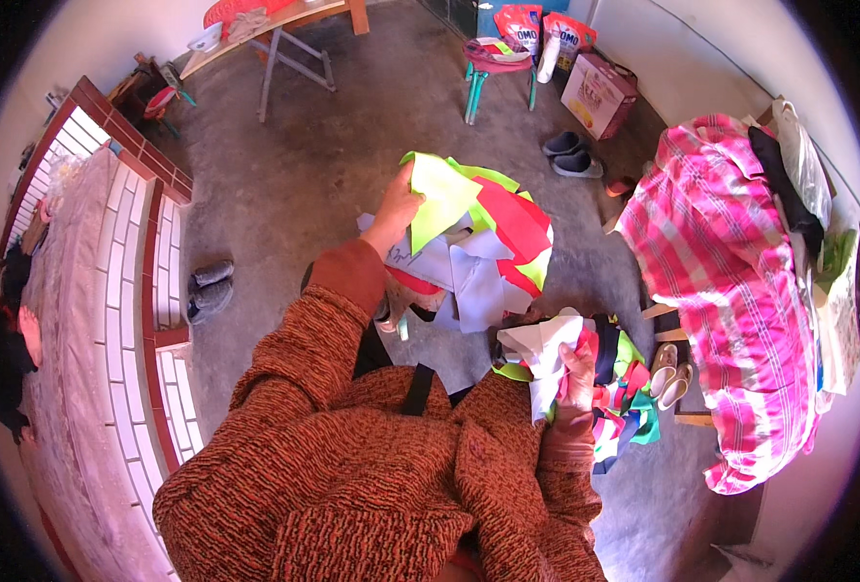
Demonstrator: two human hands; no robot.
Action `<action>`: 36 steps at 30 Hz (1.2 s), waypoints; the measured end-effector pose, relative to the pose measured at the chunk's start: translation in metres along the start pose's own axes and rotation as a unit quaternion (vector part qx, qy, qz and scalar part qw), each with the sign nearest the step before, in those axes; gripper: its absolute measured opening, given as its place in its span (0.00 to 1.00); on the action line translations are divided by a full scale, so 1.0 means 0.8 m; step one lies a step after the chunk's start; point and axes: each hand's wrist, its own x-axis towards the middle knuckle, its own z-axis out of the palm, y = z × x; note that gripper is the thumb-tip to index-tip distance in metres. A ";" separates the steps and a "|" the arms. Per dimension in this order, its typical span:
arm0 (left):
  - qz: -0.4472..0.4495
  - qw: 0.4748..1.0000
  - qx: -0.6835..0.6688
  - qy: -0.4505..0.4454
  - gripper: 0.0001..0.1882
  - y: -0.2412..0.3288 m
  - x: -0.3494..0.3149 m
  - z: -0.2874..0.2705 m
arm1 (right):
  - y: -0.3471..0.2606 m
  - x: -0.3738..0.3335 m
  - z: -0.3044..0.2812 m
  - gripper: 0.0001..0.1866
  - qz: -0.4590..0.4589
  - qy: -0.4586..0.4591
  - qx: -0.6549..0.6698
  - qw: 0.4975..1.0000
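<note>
My left hand (396, 209) is closed on the edge of a neon-yellow fabric piece (441, 199), lifting it at the left side of a pile. In that pile lie red fabric pieces (513, 221) and pale grey ones (476, 276), one with dark handwriting. A pale green leg shows beneath, so the pile seems to rest on a low stool. Close to my right thigh, my right hand (577, 373) grips a whitish fabric piece (543, 349). Around and below it hangs a bunch of red, green, black and yellow scraps (633, 388).
Pink plaid cloth (711, 291) covers furniture on the right, with pale shoes (669, 376) beside it. Dark slippers (573, 155), a box (600, 95) and a green-legged stool (498, 60) stand ahead. Left are grey slippers (211, 291) and a brick-sided platform (124, 320) with a person (8, 339).
</note>
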 end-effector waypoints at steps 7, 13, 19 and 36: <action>0.067 0.950 0.269 0.141 0.33 -0.028 0.000 -0.028 | -0.001 0.001 0.015 0.21 0.002 -0.039 0.004 0.999; 0.211 0.930 0.295 0.055 0.28 0.003 -0.078 0.019 | 0.002 0.002 -0.004 0.20 0.013 -0.018 0.023 0.999; 0.332 0.852 0.401 -0.046 0.24 -0.002 -0.111 0.075 | 0.005 0.004 -0.013 0.22 0.016 -0.024 0.004 1.000; 0.329 0.809 0.486 -0.046 0.09 0.004 -0.100 0.075 | 0.002 0.003 -0.005 0.21 0.013 -0.032 0.020 0.999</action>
